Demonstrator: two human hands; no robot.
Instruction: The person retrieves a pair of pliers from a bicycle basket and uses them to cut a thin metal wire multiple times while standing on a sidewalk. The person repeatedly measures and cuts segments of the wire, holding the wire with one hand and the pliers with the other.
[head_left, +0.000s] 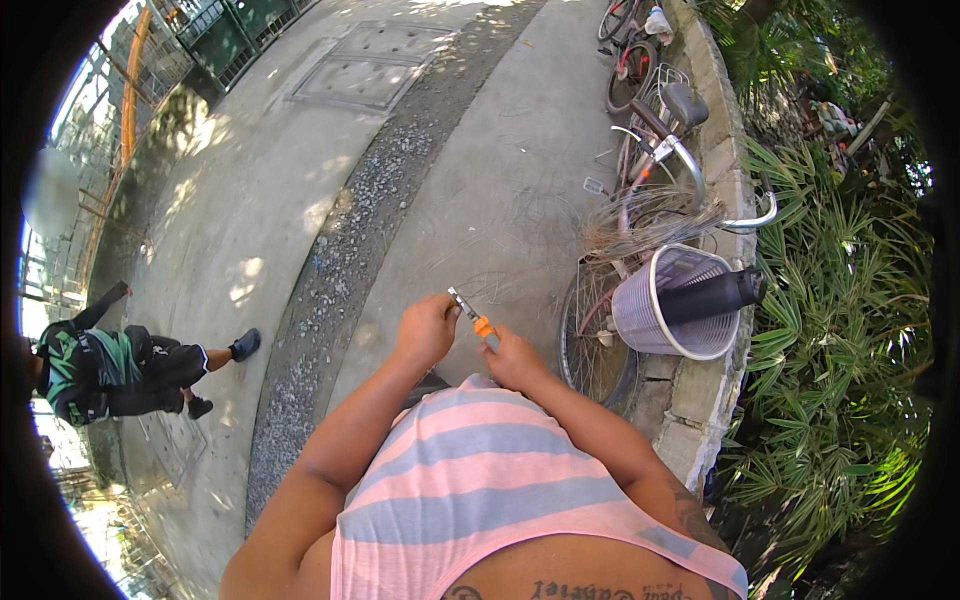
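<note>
My right hand (517, 361) grips the grey-and-orange handle of a utility knife (481, 325) in front of my chest. The knife's metal blade end slants up and to the left. My left hand (427, 328) is curled beside that metal end, its thumb against or very close to it. Whether the left fingers pinch a thin strand is too small to tell. Below both hands, thin strands (487, 283) lie scattered on the concrete.
At right, a bicycle (622, 214) with a bundle of thin sticks (660, 221) and a basket (637, 315) holding a black bottle (709, 296) leans by a low block wall (731, 161). Another bicycle (630, 75) stands beyond. A person (120, 367) walks at left, past a gravel strip (337, 240).
</note>
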